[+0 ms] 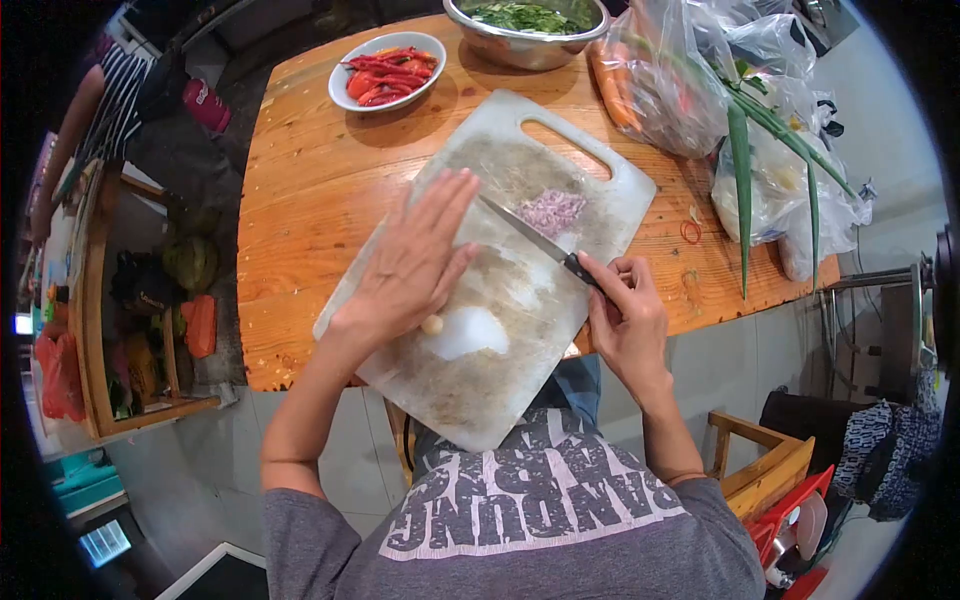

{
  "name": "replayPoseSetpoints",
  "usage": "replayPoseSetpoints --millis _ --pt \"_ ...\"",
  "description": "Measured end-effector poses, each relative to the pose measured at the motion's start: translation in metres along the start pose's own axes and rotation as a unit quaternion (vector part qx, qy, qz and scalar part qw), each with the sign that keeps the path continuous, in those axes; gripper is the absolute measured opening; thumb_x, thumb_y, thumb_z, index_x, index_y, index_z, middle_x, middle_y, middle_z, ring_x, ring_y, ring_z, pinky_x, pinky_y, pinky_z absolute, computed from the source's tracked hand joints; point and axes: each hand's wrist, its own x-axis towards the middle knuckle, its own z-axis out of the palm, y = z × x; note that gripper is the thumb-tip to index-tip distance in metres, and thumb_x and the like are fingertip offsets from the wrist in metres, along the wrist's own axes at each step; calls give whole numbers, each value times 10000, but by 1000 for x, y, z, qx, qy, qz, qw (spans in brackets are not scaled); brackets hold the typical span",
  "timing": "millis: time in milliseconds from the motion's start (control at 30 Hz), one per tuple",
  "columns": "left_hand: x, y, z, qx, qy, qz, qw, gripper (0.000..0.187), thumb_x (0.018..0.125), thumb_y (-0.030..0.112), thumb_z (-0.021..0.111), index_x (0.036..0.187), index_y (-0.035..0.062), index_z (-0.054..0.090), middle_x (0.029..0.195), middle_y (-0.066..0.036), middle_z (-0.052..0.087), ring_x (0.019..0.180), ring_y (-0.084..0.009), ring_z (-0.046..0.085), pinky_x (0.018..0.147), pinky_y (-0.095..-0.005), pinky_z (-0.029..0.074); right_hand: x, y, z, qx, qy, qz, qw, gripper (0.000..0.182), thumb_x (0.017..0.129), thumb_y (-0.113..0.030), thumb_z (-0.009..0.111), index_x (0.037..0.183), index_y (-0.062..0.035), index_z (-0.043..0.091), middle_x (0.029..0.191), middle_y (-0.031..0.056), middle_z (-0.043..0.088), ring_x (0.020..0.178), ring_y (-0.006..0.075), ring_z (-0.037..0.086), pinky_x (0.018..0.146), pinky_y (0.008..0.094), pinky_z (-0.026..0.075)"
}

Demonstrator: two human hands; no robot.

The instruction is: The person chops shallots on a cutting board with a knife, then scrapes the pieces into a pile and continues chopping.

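Note:
A worn white cutting board (470,400) lies slanted on the table, its near corner reaching past the table edge to my shirt. My right hand (630,310) is closed around the black handle of a kitchen knife (535,233), whose blade points up and left over the board. Beside the blade sits a small heap of finely chopped purple shallot (552,211). My left hand (415,255) is stretched flat over the board's left side, fingers extended, close to the knife tip. A small pale clove-like piece (432,324) rests by the heel of that hand.
Behind the board, a white bowl (433,53) holds red chillies, and a steel bowl (530,48) holds chopped greens. Plastic bags (680,90) with carrots (613,85) and green onion leaves (742,180) fill the right side. A rubber band (691,232) lies near the right edge.

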Motion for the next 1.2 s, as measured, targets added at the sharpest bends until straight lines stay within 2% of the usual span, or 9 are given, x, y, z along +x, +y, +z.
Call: replayPoseSetpoints --millis 133,267,333,767,867,1200 --pt "18 -11 12 -58 -88 22 994 685 1062 267 500 1636 62 188 1670 -178 279 1556 -312 253 1280 -552 134 0 5 0 11 19 -2 1000 452 827 30 730 1256 -113 732 959 98 587 712 221 648 603 353 510" --pt "24 -18 16 -21 -130 36 991 687 1075 313 461 1645 72 163 1700 -154 222 1573 -315 205 1286 -547 100 0 6 -6 18 23 -3 1000 444 795 17 779 1225 -84 743 931 95 602 708 214 628 588 340 492" --pt "22 -20 16 25 -144 43 988 696 1080 350 436 1649 72 148 1714 -144 185 1582 -316 176 1289 -541 79 -2 8 -5 33 27 -40 998 445 781 24 794 1213 -71 745 925 96 611 726 216 609 597 334 486" --pt "35 -28 10 -26 -187 18 982 797 1064 513 367 1654 44 105 1729 -146 119 1594 -312 121 1295 -512 20 27 -21 -19 -14 10 -110 994 405 796 55 779 1194 -3 728 942 116 619 813 260 577 656 356 482" --pt "34 -31 12 -14 -178 27 984 803 1062 519 366 1652 39 111 1727 -152 124 1595 -311 116 1295 -512 18 21 -18 -16 -6 -13 -86 996 413 803 60 772 1208 0 719 947 126 617 816 272 581 664 370 487" --pt "31 -32 15 0 -171 34 985 804 1059 500 401 1651 38 116 1726 -156 126 1596 -307 117 1294 -517 15 10 -8 -19 59 -45 -45 996 506 799 100 739 1289 -14 694 971 132 611 814 239 609 690 332 511"
